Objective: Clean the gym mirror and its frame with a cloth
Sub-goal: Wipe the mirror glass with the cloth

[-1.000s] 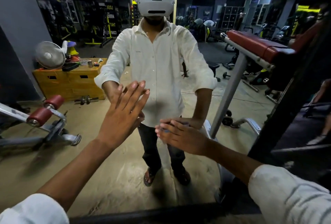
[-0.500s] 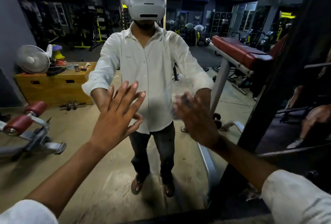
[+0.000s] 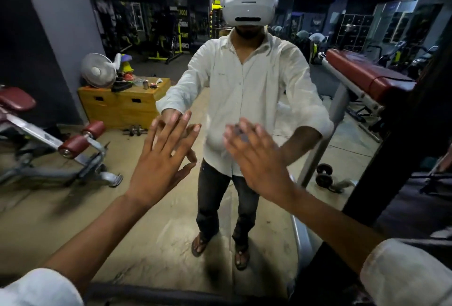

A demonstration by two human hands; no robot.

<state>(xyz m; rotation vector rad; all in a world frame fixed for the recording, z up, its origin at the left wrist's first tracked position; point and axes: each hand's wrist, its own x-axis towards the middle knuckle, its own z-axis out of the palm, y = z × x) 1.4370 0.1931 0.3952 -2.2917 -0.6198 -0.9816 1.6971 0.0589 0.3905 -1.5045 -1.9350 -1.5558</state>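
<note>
The gym mirror (image 3: 73,207) fills the view and reflects a person in a white shirt and a headset. Its dark frame (image 3: 171,292) runs along the bottom, and a dark upright (image 3: 384,166) stands at the right. My left hand (image 3: 163,158) lies flat on the glass with fingers spread and nothing in it. My right hand (image 3: 256,158) presses flat on the glass beside it, fingers straight. A small grey-blue patch of cloth (image 3: 241,135) shows between its fingers; the rest of the cloth is hidden under the palm.
The glass reflects a wooden box (image 3: 122,105) with a fan (image 3: 97,73) on it, a bench with red rollers (image 3: 75,144) at the left, a red padded bench (image 3: 367,78) at the right and small dumbbells (image 3: 324,174) on the floor.
My right hand has swept up the glass from waist height to level with my left hand. The left hand has stayed flat on the mirror. The view has shifted slightly.
</note>
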